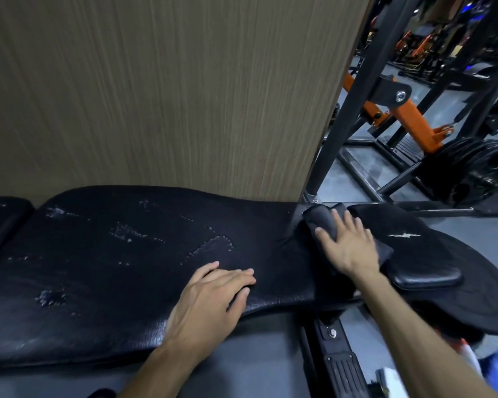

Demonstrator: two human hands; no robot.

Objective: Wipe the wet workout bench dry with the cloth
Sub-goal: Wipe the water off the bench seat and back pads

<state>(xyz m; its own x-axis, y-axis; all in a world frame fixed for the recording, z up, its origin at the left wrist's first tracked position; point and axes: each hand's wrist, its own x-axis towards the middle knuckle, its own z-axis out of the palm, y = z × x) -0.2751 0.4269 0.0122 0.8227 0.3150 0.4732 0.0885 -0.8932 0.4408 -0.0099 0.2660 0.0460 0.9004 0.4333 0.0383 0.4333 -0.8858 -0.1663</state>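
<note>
Left hand (213, 294) is resting flat, fingers straight, on the bench pad (104, 282). Right hand (347, 248) is pressing the cloth (321, 222) flat; puddles (210, 245) are lying leftward along the pad.

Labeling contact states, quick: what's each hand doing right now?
Left hand: open, fingers flat on the bench pad.
Right hand: open, pressing the cloth onto the bench.

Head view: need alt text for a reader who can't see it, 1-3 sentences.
A person's right hand presses a dark cloth flat on the right end of a black padded workout bench, while the left hand rests open on the pad's near edge. Water droplets bead on the pad left of the cloth. A wood-grain panel stands behind, gym machines at right.
</note>
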